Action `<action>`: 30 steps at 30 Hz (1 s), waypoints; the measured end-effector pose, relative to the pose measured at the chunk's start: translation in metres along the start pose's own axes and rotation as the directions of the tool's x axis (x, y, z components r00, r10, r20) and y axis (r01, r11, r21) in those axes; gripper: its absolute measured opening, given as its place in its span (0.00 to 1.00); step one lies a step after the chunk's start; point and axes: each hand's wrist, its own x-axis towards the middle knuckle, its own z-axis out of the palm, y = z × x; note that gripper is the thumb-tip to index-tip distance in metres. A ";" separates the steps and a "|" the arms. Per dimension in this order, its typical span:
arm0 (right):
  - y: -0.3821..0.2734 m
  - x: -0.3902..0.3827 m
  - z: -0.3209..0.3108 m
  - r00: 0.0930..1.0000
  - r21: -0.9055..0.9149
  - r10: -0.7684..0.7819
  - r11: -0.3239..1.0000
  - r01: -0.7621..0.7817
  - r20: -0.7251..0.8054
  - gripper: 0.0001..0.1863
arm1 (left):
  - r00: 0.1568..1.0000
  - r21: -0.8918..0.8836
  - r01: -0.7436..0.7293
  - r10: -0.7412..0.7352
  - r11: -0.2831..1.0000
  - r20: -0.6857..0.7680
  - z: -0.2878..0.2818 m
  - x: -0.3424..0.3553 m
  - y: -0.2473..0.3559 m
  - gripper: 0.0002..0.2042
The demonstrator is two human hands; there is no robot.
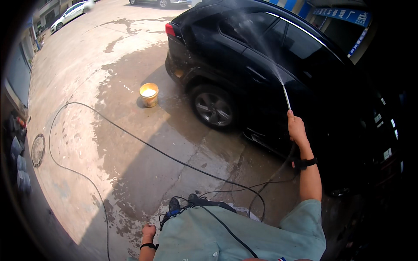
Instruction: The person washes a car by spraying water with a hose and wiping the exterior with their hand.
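Note:
My right hand [297, 128] is wrapped round a pressure washer spray wand [286, 96], raised in front of a black car [244, 65]. White water fans from the wand's tip up over the rear side window and the door. A dark hose [292, 153] drops from below that hand. Low by my side, my left hand [149, 230] is closed with its fingers curled, and nothing shows in it. Dark cords [163, 218] hang close to it, beside my shoes.
A yellow bucket [149, 96] with white foam stands on wet concrete behind the rear wheel [213, 107]. The long hose [143, 141] loops across the ground past a round manhole cover [38, 150]. A white car [72, 15] is parked far left.

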 end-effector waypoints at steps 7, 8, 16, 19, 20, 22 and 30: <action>-0.017 -0.009 0.031 0.987 -0.046 -0.073 0.996 0.080 0.146 0.35 | 0.994 0.113 -0.111 0.112 0.987 0.002 0.003 0.004 -0.004 0.16; -0.018 -0.009 0.037 0.982 -0.057 -0.079 0.994 0.089 0.171 0.35 | 0.994 0.113 -0.109 0.111 0.988 -0.014 0.004 0.005 -0.005 0.17; -0.011 -0.008 0.071 0.970 -0.142 -0.218 0.962 0.232 0.108 0.36 | 0.999 -0.023 0.033 -0.033 0.999 -0.038 -0.008 -0.008 0.011 0.18; -0.010 -0.003 0.070 0.975 -0.104 -0.206 0.971 0.214 0.082 0.36 | 0.998 -0.024 0.050 -0.051 0.998 -0.038 -0.001 -0.009 0.000 0.18; -0.012 -0.005 0.071 0.975 -0.104 -0.205 0.972 0.213 0.086 0.36 | 0.997 -0.046 0.056 -0.058 0.997 -0.047 0.002 -0.010 -0.004 0.18; -0.022 -0.015 0.069 0.977 -0.099 -0.064 0.991 0.086 0.205 0.36 | 0.996 -0.065 0.062 -0.066 0.996 -0.054 -0.001 -0.016 0.000 0.18; 0.024 -0.019 0.101 0.948 -0.224 0.094 0.974 -0.025 0.303 0.36 | 0.952 -0.112 0.305 -0.303 0.946 0.032 -0.037 -0.037 0.054 0.20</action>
